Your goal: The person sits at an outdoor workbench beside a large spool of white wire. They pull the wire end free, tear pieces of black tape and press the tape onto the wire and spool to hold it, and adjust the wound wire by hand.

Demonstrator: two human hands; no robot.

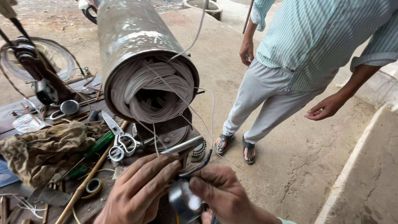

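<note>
- A wire spool (31, 58) sits on a stand at the far left of the workbench (12, 110), with a small round metal lid (69, 107) just beside it.
- A crumpled olive rag (45, 147) lies on the bench, and a green-handled screwdriver (99, 143) pokes out from its right edge.
- A long wooden stick (89, 178) slants across the bench; a small roll of tape (93, 186) lies next to it.
- Scissors (118, 139) with pale handles rest near the rag, blades pointing up and left.
- A big metal cylinder (132, 45) lies on its side above the scissors, its open end packed with coils of pale wire (153, 89); loose strands hang down from it towards the hands.
- The left hand (139, 193) is closed, its fingertips pinching a thin metal tube (182, 146) that sticks out up and right.
- The right hand (222, 193) is closed on a roll of grey tape (184, 201), and a dark strip of that tape (199, 168) runs up to the tube.
- Another person (298, 62) in a striped shirt and grey trousers stands on the concrete at right, hands hanging loose.
</note>
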